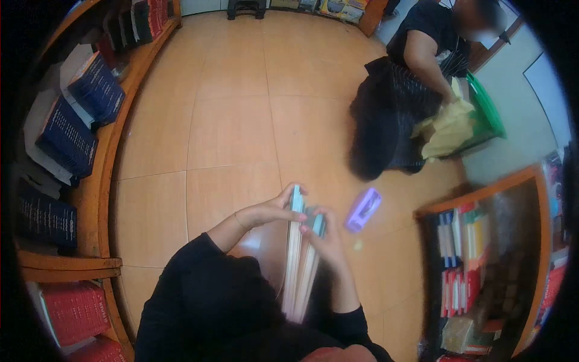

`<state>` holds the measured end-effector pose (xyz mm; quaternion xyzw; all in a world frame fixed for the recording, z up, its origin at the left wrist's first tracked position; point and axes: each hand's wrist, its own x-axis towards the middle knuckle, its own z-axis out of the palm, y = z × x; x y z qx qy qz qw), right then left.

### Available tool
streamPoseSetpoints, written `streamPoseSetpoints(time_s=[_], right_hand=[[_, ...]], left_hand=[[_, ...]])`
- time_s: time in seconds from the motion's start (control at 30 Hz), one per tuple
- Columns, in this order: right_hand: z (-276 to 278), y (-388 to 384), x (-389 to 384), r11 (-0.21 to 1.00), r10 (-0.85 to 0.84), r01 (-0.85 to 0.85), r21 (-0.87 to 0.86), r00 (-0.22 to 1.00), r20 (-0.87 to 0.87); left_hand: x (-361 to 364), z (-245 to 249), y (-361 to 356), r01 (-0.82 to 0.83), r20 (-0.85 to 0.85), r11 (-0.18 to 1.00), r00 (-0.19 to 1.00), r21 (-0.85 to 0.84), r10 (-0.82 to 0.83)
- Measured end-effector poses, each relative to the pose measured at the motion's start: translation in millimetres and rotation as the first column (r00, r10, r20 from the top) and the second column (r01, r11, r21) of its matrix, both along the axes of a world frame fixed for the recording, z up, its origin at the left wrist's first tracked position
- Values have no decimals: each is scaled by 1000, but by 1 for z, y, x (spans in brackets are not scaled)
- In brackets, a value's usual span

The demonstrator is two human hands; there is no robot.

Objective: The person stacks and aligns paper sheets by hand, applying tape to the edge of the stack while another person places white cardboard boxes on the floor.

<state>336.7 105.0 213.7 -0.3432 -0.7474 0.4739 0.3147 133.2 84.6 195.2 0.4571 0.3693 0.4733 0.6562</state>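
In front of my lap I hold a small stack of books [294, 253], seen along their page edges, with pale blue-green at the top ends. My left hand [271, 211] is closed round the left part of the stack near its top. My right hand [325, 238] grips the right part, a book [310, 265] that leans away so that a narrow gap shows between the two parts. The covers are mostly hidden. Just right of my right hand, a purple plastic object [363, 209] with an opening lies on the tiled floor [235, 133].
Wooden shelves [108, 163] with dark blue books [69, 136] and red books [75, 311] line the left. At lower right stands a bookcase [482, 196]. A person [398, 108] sits at upper right, one hand at yellow material [449, 130] beside a green container [485, 108].
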Motion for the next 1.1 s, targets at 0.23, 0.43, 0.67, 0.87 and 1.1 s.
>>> streamPoseSetpoints(time_s=[0.23, 0.43, 0.67, 0.87, 1.1], right_hand=[[0, -1, -1, 1000, -5, 5, 10, 1000, 11], [-1, -1, -1, 1000, 5, -5, -28, 1000, -2], [-4, -1, -1, 996, 9, -12, -92, 1000, -25], [-11, -1, 0, 980, 0, -14, -201, 998, -67], [2, -2, -3, 993, 17, -17, -118, 1000, -6]], left_hand=[[-2, 1, -1, 6, -20, 1000, 1000, 11, -6], [-4, -4, -1, -9, -38, 999, 999, 36, 10], [-4, -3, -1, 22, -11, 1000, 1000, 6, -22], [-4, -4, -2, -6, 5, 1000, 1000, 25, 6], [-7, -5, -1, -1, 18, 1000, 1000, 18, 1]])
